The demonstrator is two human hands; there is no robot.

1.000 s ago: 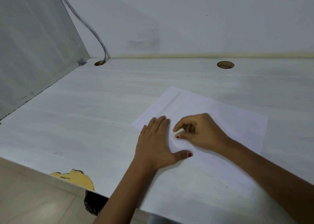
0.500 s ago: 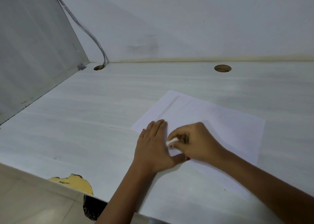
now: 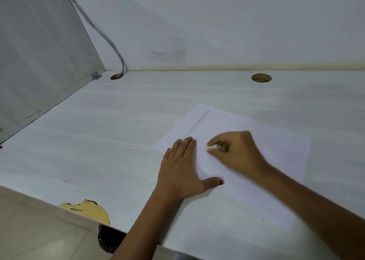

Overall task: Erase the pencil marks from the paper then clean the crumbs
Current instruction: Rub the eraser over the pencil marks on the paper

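Note:
A white sheet of paper [image 3: 276,147] lies at an angle on the pale desk [image 3: 98,141]. A faint grey pencil streak [image 3: 199,122] runs along the sheet's far left edge. My left hand [image 3: 183,169] lies flat on the paper's left edge, fingers straight and thumb spread out to the right. My right hand [image 3: 235,153] pinches a small white eraser [image 3: 212,147] and holds its tip against the paper, just right of my left fingertips. The right hand is blurred by motion.
Two round cable holes are cut in the desk's back edge, one hole [image 3: 116,76] at the left with a grey cable [image 3: 110,42] running into it, another hole [image 3: 261,78] at the right. A grey side panel [image 3: 39,52] stands at the left. The desk's front edge has a chipped yellow patch [image 3: 87,210].
My right hand with the eraser has slid back from my left thumb towards the far side of the paper. The left hand stays flat in place.

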